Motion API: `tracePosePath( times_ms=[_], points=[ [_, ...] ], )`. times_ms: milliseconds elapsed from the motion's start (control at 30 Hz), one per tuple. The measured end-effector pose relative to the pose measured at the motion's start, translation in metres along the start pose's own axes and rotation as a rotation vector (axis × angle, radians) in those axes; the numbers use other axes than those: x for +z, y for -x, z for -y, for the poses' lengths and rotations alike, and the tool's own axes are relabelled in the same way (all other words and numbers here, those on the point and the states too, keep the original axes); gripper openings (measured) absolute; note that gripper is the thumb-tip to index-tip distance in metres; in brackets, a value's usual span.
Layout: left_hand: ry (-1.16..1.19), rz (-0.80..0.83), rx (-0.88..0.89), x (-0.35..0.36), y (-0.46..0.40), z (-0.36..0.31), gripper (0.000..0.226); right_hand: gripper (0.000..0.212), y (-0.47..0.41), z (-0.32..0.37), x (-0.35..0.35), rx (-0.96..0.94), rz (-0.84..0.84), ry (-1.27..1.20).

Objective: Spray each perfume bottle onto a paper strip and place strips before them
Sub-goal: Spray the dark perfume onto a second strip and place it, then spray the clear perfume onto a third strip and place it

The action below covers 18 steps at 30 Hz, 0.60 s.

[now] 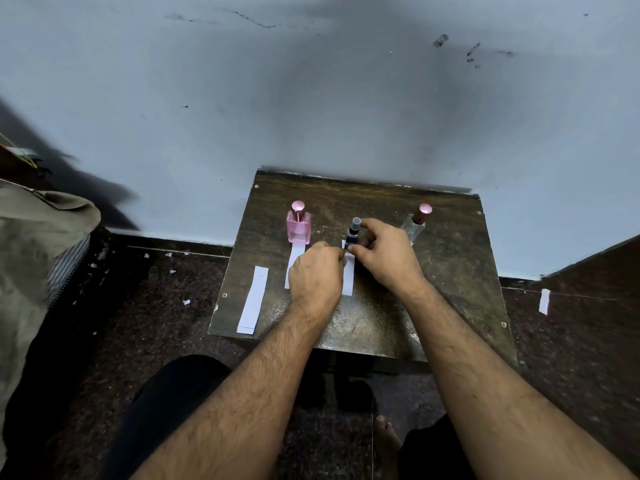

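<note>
Scuffed grey wall (311, 98) across top, dark speckled floor (156, 323) with paper scraps (187, 302), drab fabric bundle (38, 237) far left.

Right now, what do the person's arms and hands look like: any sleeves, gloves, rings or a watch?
Both forearms are bare up to the frame edge, with visible hair and no sleeves showing. The left hand and right hand wear no gloves. No watch or wristband shows on either wrist, and no ring is visible, though some fingers are hidden. Below, dark trousers cover the legs.
</note>
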<state>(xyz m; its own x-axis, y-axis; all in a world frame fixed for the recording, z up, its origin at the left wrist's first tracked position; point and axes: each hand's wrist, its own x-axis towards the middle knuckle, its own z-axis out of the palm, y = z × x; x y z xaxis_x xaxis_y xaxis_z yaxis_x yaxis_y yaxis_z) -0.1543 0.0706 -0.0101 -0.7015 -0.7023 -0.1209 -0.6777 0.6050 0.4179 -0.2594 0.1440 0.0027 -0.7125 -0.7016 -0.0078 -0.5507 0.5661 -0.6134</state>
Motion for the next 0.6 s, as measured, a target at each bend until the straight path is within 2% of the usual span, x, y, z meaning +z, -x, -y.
tracePosePath(
  times_ms=[133,267,467,600],
  points=[
    [0.017,-0.02,-0.008,-0.007,0.008,0.001,0.022,0.054,0.007,0.0,-0.004,0.032,-0.001,-0.022],
    [0.065,-0.063,-0.017,-0.019,0.019,0.005,0.022,0.056,0.019,0.001,-0.012,0.056,-0.05,-0.034],
    [0.117,-0.148,-0.021,-0.041,0.041,0.012,0.023,0.03,0.044,0.013,-0.02,0.092,-0.194,-0.047],
    [0.133,-0.167,-0.068,-0.057,0.062,0.023,0.026,0.016,0.065,0.024,-0.02,0.078,-0.161,-0.051]
  ],
)
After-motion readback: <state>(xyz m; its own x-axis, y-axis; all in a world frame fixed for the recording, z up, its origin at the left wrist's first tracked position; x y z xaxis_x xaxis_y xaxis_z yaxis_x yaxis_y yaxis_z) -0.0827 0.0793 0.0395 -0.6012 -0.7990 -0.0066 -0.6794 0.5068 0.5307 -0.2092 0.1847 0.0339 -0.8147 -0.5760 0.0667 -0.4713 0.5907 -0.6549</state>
